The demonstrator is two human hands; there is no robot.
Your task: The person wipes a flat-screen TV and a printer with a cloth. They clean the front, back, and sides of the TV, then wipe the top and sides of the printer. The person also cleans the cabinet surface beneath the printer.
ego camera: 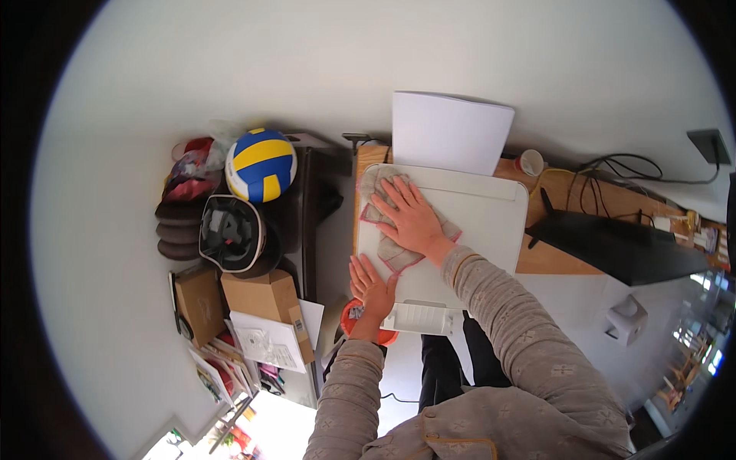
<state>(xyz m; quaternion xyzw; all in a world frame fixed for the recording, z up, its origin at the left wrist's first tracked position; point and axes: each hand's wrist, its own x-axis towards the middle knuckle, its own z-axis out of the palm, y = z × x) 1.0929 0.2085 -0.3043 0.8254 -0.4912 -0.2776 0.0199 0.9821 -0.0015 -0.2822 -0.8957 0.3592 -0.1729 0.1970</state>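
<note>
A white printer (483, 230) with a flat lid stands on a wooden desk before me. My right hand (411, 221) lies flat on a beige checked cloth (397, 256) with pink edging, holding it down against the left part of the lid. The cloth is crumpled, and part of it is hidden under my palm. At the printer's front left corner rests my left hand (372, 290), holding nothing, with its thumb spread from the fingers. Below the lid's front edge juts a pale tray (418, 319).
Behind the printer a stack of white paper (451, 132) leans against the wall. A paper cup (529, 163), cables (618, 167) and a black monitor (615, 247) are to the right. Leftward are a volleyball (261, 164), a helmet (231, 233) and cardboard boxes (259, 296). A red bin (348, 325) stands below.
</note>
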